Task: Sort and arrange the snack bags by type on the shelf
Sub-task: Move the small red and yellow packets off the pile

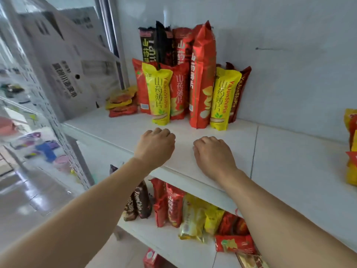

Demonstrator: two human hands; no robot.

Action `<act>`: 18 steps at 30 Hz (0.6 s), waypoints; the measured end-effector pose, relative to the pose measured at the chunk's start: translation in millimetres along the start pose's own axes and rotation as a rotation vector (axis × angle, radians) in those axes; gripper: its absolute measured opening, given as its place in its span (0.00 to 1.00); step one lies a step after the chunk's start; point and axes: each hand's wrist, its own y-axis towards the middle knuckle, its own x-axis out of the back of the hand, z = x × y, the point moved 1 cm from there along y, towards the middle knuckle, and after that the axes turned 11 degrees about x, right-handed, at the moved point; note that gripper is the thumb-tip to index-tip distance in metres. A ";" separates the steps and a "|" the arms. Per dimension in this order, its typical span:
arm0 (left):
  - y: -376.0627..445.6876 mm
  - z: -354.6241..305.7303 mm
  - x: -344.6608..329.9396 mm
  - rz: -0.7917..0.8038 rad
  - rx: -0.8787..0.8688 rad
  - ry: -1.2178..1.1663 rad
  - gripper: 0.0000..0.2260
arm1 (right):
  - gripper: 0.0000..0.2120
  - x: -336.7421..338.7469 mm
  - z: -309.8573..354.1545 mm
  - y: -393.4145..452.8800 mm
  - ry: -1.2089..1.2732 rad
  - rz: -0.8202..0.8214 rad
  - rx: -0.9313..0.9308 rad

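In the centre of the frame both hands rest on the front of the white shelf (280,151), knuckles up and fingers curled under. The left hand (155,147) and the right hand (212,154) lie near each other and hold nothing. Behind them, in the upper middle of the frame, snack bags stand upright against the wall: two yellow bags (159,95) (224,99) in front, a tall red bag (202,74) between them, and black bags (154,45) at the back. A small pile of flat packets (121,102) lies to their left. At the right edge, more yellow and red bags (351,146) show partly. On the lower shelf (173,246), at the bottom centre, mixed bags (173,204) stand and lie together.
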 end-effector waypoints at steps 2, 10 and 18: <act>-2.8 43.4 -4.4 -0.009 0.040 -0.016 0.05 | 0.16 -7.8 26.6 31.3 0.019 0.018 -0.007; 6.0 185.7 -34.5 0.046 0.135 -0.044 0.11 | 0.15 -39.4 110.8 145.4 0.145 0.030 -0.074; 59.1 260.9 -83.6 0.145 0.396 -0.252 0.14 | 0.17 -84.5 134.3 247.5 0.466 -0.046 -0.262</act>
